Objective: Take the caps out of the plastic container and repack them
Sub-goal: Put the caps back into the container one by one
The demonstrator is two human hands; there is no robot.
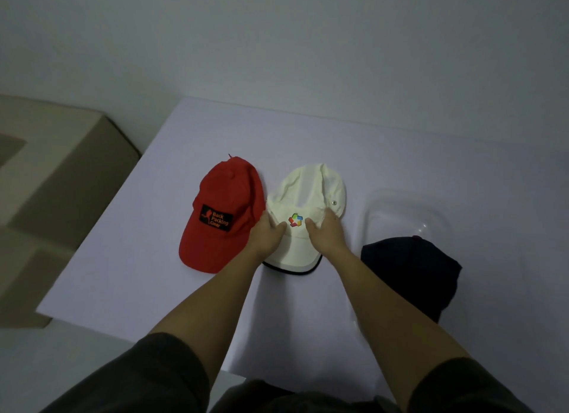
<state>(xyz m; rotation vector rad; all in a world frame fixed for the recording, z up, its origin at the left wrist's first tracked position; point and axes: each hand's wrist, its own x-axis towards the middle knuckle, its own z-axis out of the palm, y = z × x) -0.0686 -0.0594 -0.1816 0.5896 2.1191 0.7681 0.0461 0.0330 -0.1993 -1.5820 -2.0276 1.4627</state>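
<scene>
Bare forearms (215, 305) lead to left grip (266, 234) and right grip (327, 231), both pinching a cream fabric cap (308, 184) on the white counter (400, 154).

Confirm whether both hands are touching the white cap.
Touching. The head view shows the left hand and right hand gripping the white cap crown beside its logo.

I am holding both bare forearms stretched forward, side by side, narrowing toward the wrists. My left hand (267, 231) and right hand (327, 228) are lying palm-down, close together, thumbs pointing inward at each other. Their fingers are curling over either side of the white cap (311, 191), gripping it.
</scene>
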